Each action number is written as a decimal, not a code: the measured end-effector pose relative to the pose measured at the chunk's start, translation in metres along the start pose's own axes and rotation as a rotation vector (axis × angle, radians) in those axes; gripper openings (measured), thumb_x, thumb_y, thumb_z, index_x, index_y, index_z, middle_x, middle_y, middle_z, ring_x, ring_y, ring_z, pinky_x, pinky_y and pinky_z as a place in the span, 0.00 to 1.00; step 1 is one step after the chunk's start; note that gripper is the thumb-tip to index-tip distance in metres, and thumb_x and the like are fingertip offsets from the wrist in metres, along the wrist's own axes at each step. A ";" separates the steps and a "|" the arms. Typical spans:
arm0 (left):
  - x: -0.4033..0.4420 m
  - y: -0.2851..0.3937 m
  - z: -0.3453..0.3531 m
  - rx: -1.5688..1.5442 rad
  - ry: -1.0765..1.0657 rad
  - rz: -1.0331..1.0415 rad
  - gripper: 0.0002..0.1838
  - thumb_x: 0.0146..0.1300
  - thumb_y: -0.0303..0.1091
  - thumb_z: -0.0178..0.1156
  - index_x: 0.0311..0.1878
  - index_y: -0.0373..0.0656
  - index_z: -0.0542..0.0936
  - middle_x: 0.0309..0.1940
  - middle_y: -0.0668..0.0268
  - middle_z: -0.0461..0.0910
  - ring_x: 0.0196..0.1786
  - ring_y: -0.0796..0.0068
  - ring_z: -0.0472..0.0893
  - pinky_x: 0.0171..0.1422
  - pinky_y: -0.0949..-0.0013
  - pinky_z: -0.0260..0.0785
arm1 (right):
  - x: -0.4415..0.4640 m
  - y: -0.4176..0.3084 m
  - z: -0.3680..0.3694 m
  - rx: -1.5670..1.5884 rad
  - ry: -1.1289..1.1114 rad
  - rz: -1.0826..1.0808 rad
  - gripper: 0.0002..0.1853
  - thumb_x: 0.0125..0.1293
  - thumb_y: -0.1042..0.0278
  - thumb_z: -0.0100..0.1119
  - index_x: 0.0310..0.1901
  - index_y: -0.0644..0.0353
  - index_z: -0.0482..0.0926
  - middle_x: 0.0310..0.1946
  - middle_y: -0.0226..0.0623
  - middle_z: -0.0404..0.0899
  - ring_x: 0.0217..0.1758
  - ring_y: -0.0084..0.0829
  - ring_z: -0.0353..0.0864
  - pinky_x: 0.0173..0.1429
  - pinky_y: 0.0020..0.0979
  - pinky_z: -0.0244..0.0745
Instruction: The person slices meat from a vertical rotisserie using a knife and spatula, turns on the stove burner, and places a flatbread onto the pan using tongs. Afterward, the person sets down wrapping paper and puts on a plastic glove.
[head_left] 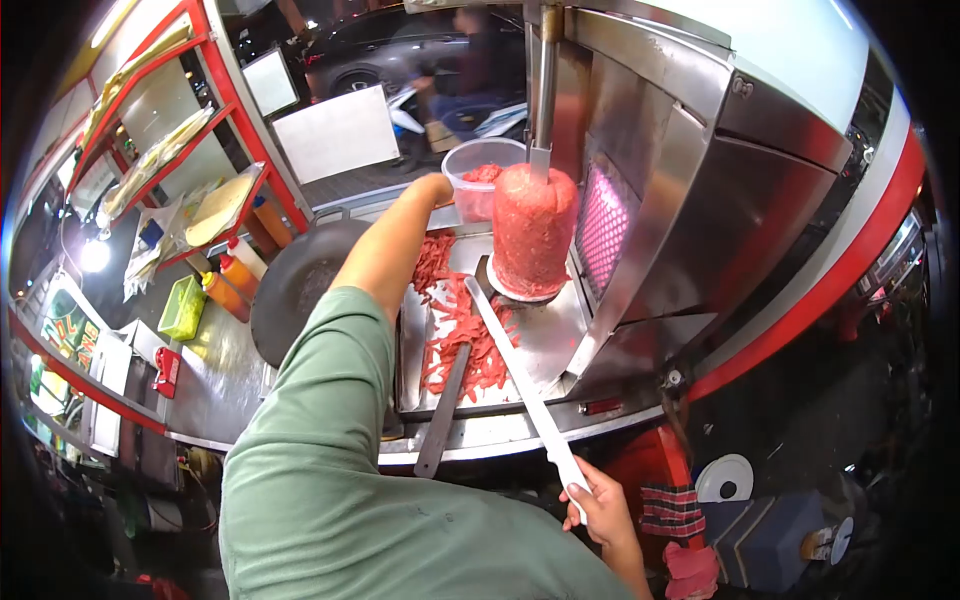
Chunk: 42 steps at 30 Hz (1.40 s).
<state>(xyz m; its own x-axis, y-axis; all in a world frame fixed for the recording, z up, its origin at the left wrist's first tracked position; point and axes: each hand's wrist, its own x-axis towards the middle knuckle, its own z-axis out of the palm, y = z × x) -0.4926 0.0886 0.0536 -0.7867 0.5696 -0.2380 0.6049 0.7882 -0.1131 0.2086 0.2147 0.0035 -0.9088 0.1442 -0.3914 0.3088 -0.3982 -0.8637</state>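
My right hand (598,502) is closed around the white handle of a long knife (515,370). The blade slants up and left over the metal tray (548,362), its tip near the meat cone. That reddish meat cone (535,225) stands upright on a vertical spit (546,90). At the far side of the tray, my left hand (435,189) grips the rim of a clear plastic tub (468,205) with red meat inside; its fingers are partly hidden. Sliced meat (465,350) lies scattered on the tray. Across it rests a long-handled spatula (447,405), touched by neither hand.
A grill burner (605,225) glows pink beside the cone, within a steel housing (690,190). At left are a dark round pan (300,285), sauce bottles (232,285), a green container (182,308) and a red-framed shelf (225,110). Someone on a motorbike (470,80) is outside.
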 end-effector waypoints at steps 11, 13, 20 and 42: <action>0.030 -0.052 0.053 -0.691 -0.199 0.016 0.31 0.76 0.34 0.54 0.81 0.60 0.70 0.73 0.75 0.79 0.68 0.68 0.81 0.59 0.49 0.77 | 0.010 -0.004 -0.019 -0.003 -0.044 0.043 0.31 0.78 0.75 0.58 0.80 0.61 0.65 0.40 0.39 0.80 0.23 0.17 0.74 0.32 0.29 0.86; 0.018 -0.040 0.041 -0.764 -0.351 -0.062 0.34 0.74 0.35 0.57 0.83 0.62 0.66 0.76 0.75 0.76 0.73 0.72 0.77 0.64 0.46 0.74 | 0.014 -0.008 -0.019 -0.011 -0.065 0.040 0.31 0.79 0.75 0.58 0.80 0.61 0.65 0.40 0.38 0.80 0.24 0.17 0.74 0.32 0.29 0.86; 0.120 -0.058 0.089 -0.349 -0.307 0.069 0.17 0.72 0.38 0.61 0.62 0.52 0.82 0.56 0.62 0.86 0.53 0.67 0.84 0.54 0.50 0.78 | 0.016 -0.018 -0.016 -0.151 -0.071 0.025 0.31 0.80 0.72 0.56 0.82 0.53 0.65 0.38 0.33 0.78 0.25 0.16 0.77 0.30 0.27 0.84; 0.149 -0.022 0.050 -0.203 -0.583 -0.367 0.12 0.71 0.35 0.61 0.56 0.52 0.82 0.44 0.65 0.85 0.42 0.71 0.82 0.45 0.57 0.76 | 0.005 -0.010 -0.013 -0.140 -0.048 0.073 0.33 0.79 0.72 0.57 0.82 0.44 0.64 0.35 0.33 0.78 0.20 0.20 0.77 0.26 0.28 0.85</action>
<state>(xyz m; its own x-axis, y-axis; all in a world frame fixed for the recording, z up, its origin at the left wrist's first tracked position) -0.6166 0.1446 -0.0277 -0.7068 0.0867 -0.7021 0.2342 0.9652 -0.1165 0.2048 0.2314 0.0065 -0.8936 0.0750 -0.4425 0.4080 -0.2752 -0.8705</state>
